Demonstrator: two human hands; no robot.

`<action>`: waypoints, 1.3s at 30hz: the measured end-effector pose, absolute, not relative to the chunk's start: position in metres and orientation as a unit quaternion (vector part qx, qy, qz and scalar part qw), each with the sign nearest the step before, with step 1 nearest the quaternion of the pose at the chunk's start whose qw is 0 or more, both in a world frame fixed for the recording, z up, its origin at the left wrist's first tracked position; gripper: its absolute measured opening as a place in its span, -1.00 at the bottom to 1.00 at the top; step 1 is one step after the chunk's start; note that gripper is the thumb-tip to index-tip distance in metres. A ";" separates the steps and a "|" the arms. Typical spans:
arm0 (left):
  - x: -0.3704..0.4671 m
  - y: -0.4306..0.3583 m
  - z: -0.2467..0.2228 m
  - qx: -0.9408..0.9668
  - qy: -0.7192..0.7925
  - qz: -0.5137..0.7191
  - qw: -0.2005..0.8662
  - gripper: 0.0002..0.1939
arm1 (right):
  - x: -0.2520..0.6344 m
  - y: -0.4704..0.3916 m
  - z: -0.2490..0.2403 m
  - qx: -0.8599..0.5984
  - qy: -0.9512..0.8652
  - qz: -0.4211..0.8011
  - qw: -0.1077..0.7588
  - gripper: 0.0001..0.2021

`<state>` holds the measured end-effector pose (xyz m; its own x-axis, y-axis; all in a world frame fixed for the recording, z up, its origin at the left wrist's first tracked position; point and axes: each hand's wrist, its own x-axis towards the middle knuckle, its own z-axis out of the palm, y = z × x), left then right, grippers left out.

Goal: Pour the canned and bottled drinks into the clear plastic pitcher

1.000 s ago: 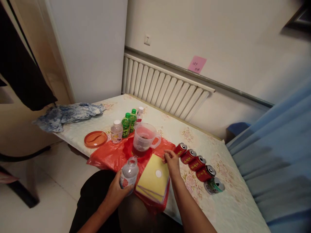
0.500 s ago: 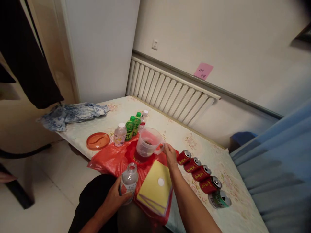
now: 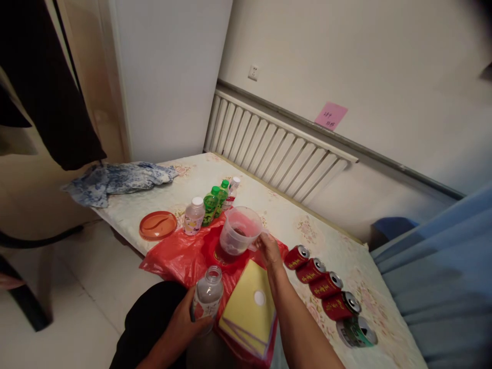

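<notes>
My left hand (image 3: 192,318) is wrapped around a clear plastic bottle (image 3: 209,294) with its cap off, upright close to my lap. My right hand (image 3: 267,246) grips the handle of a translucent measuring jug (image 3: 236,233), which is tilted slightly and has a little dark content inside. Beneath the jug is a red round dish (image 3: 221,253) on a red plastic bag (image 3: 172,256). Yellow booklets (image 3: 249,302) lie stacked between the bottle and my right forearm.
Behind the bag stand a white-capped bottle (image 3: 194,218), green-capped bottles (image 3: 210,205) and another white-capped bottle (image 3: 232,192). An orange lid (image 3: 158,225) lies left. Several red cans (image 3: 309,270) and a green can (image 3: 355,332) line the right. A blue-patterned cloth (image 3: 126,179) lies at the far left.
The view has shifted a little, so everything sits slightly further right and lower. The jug tips slightly more toward me in my right hand. My left hand keeps hold of the bottle.
</notes>
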<state>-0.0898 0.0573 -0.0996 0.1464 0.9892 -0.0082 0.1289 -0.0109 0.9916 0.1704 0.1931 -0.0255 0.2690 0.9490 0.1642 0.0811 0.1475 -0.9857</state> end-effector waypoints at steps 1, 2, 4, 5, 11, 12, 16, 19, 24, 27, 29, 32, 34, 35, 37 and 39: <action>-0.090 0.058 -0.100 0.569 0.490 0.431 0.500 -0.33 | 0.171 0.193 -0.025 -0.526 -0.478 0.385 0.589 -0.60; -0.090 0.058 -0.101 0.570 0.488 0.432 0.500 -0.33 | 0.171 0.194 -0.025 -0.513 -0.476 0.401 0.591 -0.60; -0.090 0.058 -0.102 0.567 0.490 0.431 0.502 -0.33 | 0.172 0.194 -0.024 -0.491 -0.472 0.425 0.596 -0.62; -0.089 0.058 -0.102 0.564 0.493 0.431 0.503 -0.33 | 0.172 0.194 -0.024 -0.484 -0.471 0.433 0.597 -0.62; -0.088 0.058 -0.102 0.550 0.496 0.446 0.502 -0.34 | 0.167 0.190 -0.019 -0.462 -0.467 0.456 0.600 -0.61; -0.088 0.058 -0.102 0.549 0.494 0.447 0.504 -0.34 | 0.166 0.189 -0.018 -0.461 -0.466 0.455 0.602 -0.61; -0.088 0.056 -0.096 0.550 0.490 0.449 0.506 -0.37 | 0.156 0.185 -0.015 -0.465 -0.461 0.444 0.611 -0.63; -0.087 0.055 -0.092 0.541 0.494 0.457 0.505 -0.40 | 0.146 0.183 -0.012 -0.472 -0.455 0.430 0.620 -0.62; -0.090 0.053 -0.089 0.559 0.483 0.445 0.507 -0.40 | 0.135 0.175 -0.001 -0.479 -0.452 0.406 0.633 -0.66; -0.092 0.052 -0.089 0.562 0.487 0.446 0.498 -0.38 | 0.138 0.168 0.011 -0.477 -0.457 0.388 0.642 -0.71; -0.092 0.051 -0.091 0.567 0.487 0.448 0.491 -0.38 | 0.144 0.162 0.022 -0.474 -0.464 0.375 0.648 -0.76; -0.092 0.051 -0.096 0.576 0.478 0.454 0.483 -0.36 | 0.154 0.150 0.043 -0.462 -0.489 0.349 0.652 -0.81; -0.091 0.052 -0.099 0.579 0.477 0.457 0.479 -0.33 | 0.161 0.139 0.057 -0.463 -0.512 0.323 0.647 -0.83; -0.091 0.052 -0.100 0.581 0.477 0.456 0.478 -0.31 | 0.165 0.133 0.064 -0.468 -0.523 0.308 0.642 -0.83; -0.090 0.051 -0.101 0.585 0.477 0.450 0.476 -0.30 | 0.173 0.118 0.076 -0.481 -0.538 0.283 0.632 -0.83; -0.088 0.050 -0.099 0.587 0.483 0.444 0.474 -0.29 | 0.182 0.102 0.086 -0.491 -0.551 0.263 0.621 -0.80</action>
<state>-0.0883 0.0505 -0.0987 0.1384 0.9884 0.0633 0.1462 -0.0836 0.9857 0.1816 0.1025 0.0857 0.2555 0.8678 0.4262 0.2147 0.3789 -0.9002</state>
